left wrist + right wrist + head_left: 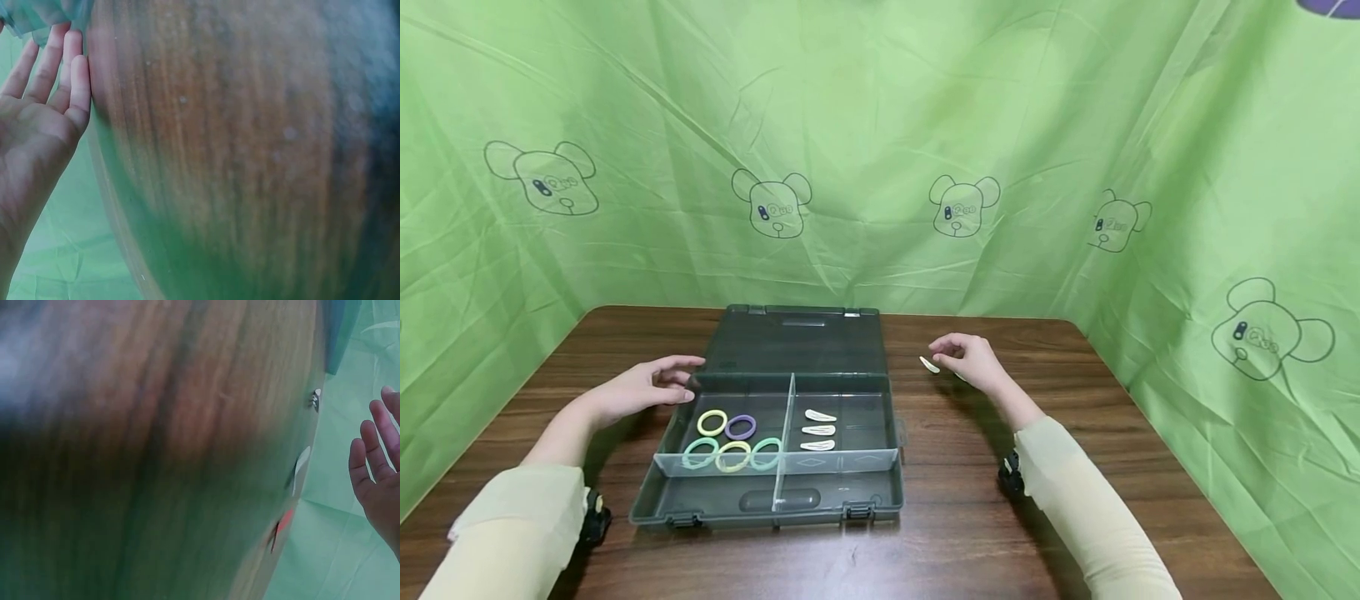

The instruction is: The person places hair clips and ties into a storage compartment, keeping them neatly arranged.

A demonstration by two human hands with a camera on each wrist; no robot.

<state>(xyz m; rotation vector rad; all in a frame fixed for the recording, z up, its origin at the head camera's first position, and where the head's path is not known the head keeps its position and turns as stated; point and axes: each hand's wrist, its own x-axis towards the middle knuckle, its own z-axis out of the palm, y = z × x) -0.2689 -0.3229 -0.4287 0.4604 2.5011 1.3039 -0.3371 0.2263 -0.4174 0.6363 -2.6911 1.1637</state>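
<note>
A dark translucent compartment box (838,504) lies with its lid (797,342) folded back. Its rear left compartment holds several yellow, purple and green hair ties (741,427); three pale hair clips (818,430) lie in a column in the rear right one. My left hand (643,387) touches the box's left edge; its extended fingers (74,81) meet the wall. Right of the lid, my right hand (973,360) hovers by a white hair clip (929,365) on the table. Its fingers (375,450) are loosely bent, with no held thing visible; the thumb-side fingertips are partly out of frame.
In the right wrist view, a white clip (301,469) and a small red piece (284,520) lie near the edge of the brown wooden table (970,533). Green printed cloth (865,108) hangs behind and on both sides. The box's front compartments hold no loose items.
</note>
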